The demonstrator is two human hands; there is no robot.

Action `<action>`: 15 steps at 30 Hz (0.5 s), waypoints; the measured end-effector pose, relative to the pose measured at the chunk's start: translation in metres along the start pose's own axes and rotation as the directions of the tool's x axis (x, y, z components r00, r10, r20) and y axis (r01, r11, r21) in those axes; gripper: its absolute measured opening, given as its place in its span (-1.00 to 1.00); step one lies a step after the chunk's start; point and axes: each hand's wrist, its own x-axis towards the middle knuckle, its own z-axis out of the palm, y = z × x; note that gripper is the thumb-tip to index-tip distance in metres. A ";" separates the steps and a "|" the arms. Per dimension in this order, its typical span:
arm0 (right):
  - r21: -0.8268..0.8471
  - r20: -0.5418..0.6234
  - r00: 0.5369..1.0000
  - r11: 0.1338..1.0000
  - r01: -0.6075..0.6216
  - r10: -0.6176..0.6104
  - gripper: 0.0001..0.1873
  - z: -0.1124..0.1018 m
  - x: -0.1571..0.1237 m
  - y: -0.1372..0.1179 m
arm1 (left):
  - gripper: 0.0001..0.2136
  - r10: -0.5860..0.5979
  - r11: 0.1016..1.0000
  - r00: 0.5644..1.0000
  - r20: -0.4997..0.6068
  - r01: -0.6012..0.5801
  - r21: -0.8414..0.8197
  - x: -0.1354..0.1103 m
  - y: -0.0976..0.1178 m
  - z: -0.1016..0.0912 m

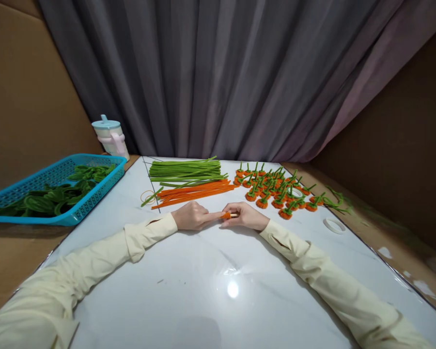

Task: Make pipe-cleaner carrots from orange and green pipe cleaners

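Observation:
Near the table's middle, my right hand (245, 216) pinches a short pale stick (234, 215). Orange pipe cleaner (225, 215) is bunched around the stick's left end. My left hand (196, 216) reaches in from the left, its index finger straight against the orange bunch and the other fingers curled; the thumb is mostly hidden. Just beyond my hands lie loose orange pipe cleaners (192, 193), with a thick bundle of green pipe cleaners (185, 169) behind them. To the right stand several small orange pumpkin-like pieces with green stems (262, 201).
A blue basket (78, 209) at the left holds green leaf-like pipe-cleaner shapes (51, 198). Behind it stands a lidded cup (109, 138). A white tape roll (334, 225) lies at the right, near green scraps (337, 201). Grey curtains (218, 82) hang behind the white table (189, 295).

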 end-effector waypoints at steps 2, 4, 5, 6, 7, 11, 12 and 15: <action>-0.003 -0.039 0.999 1.000 0.005 -0.005 -0.56 0.002 0.001 0.002 | -0.70 -0.017 0.999 1.000 -0.010 0.016 -0.031 0.001 0.000 0.000; -0.001 -0.055 0.998 1.000 0.008 -0.008 -0.56 0.002 0.001 0.003 | -0.70 -0.022 0.999 1.000 -0.008 0.022 -0.043 0.002 0.000 0.000; -0.001 -0.060 0.998 1.000 0.009 -0.009 -0.56 0.002 0.001 0.003 | -0.70 -0.023 0.999 1.000 -0.008 0.022 -0.045 0.002 0.000 -0.001; 0.000 -0.063 0.998 1.000 0.008 -0.008 -0.55 0.002 0.001 0.003 | -0.70 -0.022 0.999 1.000 -0.010 0.022 -0.045 0.002 0.000 -0.001; 0.000 -0.062 0.998 1.000 0.007 -0.007 -0.55 0.002 0.001 0.002 | -0.70 -0.022 0.999 1.000 -0.011 0.021 -0.043 0.002 0.000 -0.001; -0.004 -0.043 0.999 1.000 -0.003 0.003 -0.55 0.002 0.000 0.000 | -0.71 -0.014 0.999 1.000 -0.020 0.014 -0.038 0.001 0.000 0.000; -0.005 -0.039 0.999 1.000 -0.006 0.006 -0.55 0.001 0.000 0.000 | -0.70 -0.009 0.999 1.000 -0.019 0.008 -0.036 0.001 0.000 0.000; -0.001 -0.026 0.999 1.000 -0.021 0.021 -0.54 0.000 -0.001 -0.001 | -0.64 0.017 1.000 1.000 -0.010 -0.017 -0.025 0.001 0.000 0.001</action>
